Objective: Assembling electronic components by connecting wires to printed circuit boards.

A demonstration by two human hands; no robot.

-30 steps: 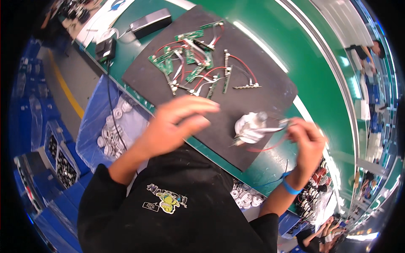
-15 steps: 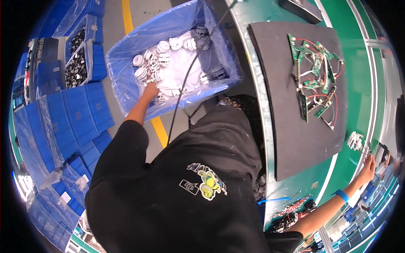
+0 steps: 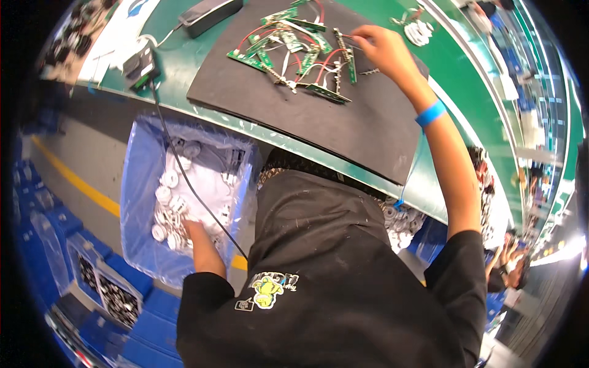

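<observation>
My left hand [image 3: 195, 230] reaches down into a lined blue bin [image 3: 131, 205], among white round plastic parts [image 3: 177, 204]. Its fingertips are hidden among these parts, so I cannot tell what they grip. My right hand [image 3: 388, 54] is over the black foam mat [image 3: 372, 126], at the right side of a heap of green circuit boards [image 3: 293, 40] joined by red and white wires. Its thumb and index finger are closed together beside a red wire and the end of a board; what lies between them is too small to make out.
Beyond the mat on the green table lies a white round part with leads [image 3: 418, 33]. A black box [image 3: 211, 15] and a small dark device [image 3: 141, 66] sit at the far left. The device's black cable [image 3: 195, 191] crosses the bin. More white parts [image 3: 402, 222] lie below the table edge.
The view has turned toward the table. My right hand has left the white part on the green table and come to the circuit boards. My left hand stays in the bin.
</observation>
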